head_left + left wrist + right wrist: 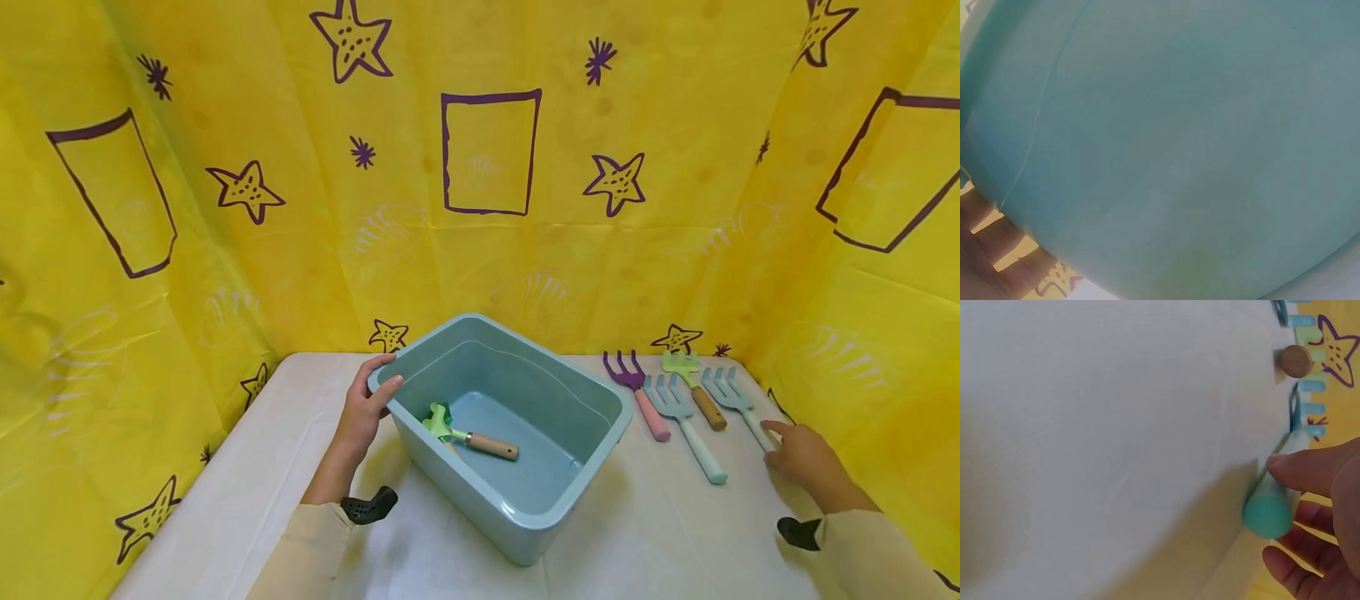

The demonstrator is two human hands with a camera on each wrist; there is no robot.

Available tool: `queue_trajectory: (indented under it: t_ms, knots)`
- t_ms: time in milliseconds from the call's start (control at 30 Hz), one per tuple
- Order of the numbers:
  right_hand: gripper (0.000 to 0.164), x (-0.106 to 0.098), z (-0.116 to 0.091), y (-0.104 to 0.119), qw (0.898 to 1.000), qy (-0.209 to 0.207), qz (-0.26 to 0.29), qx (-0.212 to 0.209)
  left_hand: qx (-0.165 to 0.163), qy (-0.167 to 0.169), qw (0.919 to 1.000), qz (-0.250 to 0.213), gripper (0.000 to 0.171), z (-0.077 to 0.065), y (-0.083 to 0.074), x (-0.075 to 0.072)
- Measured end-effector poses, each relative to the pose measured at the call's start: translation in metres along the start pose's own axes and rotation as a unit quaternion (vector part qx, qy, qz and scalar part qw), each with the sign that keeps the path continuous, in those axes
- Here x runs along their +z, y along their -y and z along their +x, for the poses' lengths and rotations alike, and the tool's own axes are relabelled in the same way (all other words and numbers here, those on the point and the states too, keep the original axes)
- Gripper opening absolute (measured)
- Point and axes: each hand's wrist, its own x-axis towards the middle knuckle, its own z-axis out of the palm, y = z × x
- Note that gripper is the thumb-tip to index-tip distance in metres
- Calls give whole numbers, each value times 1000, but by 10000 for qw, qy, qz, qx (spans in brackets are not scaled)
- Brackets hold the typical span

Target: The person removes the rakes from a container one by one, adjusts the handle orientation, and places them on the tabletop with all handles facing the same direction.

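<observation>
My left hand (pixel 367 404) grips the left corner of a blue-green plastic bin (pixel 461 467), thumb over the rim and fingers outside. In the left wrist view, the bin wall (pixel 1166 144) fills most of the picture. Inside the bin lies a light green garden tool (pixel 442 425) with a wooden handle; something green beneath it is partly hidden. At the right, my right hand (pixel 806 458) pinches the pale mint handle of a blue hand rake (pixel 731 392). The right wrist view shows the thumb and fingers on either side of this handle (pixel 1267 515); its tines point away.
Beside the bin on the white-covered table (pixel 645 542) lie a purple hand rake (pixel 626 375) with a pink handle, another blue hand rake (pixel 675 404), and a green one (pixel 682 367) with a wooden handle. Yellow patterned cloth (pixel 300 267) encloses the back and sides.
</observation>
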Motion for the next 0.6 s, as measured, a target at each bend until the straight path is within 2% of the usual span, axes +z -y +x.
queue_trajectory:
  t_ms: [333, 600]
  knots:
    - [51, -30, 6, 12, 9966, -647, 127, -487, -41, -13, 10000, -1, 47, 0, -1, -1]
    - [59, -49, 18, 33, 9940, -804, 638, -371, -32, -17, 10000, 42, 48, -1, -1, 0]
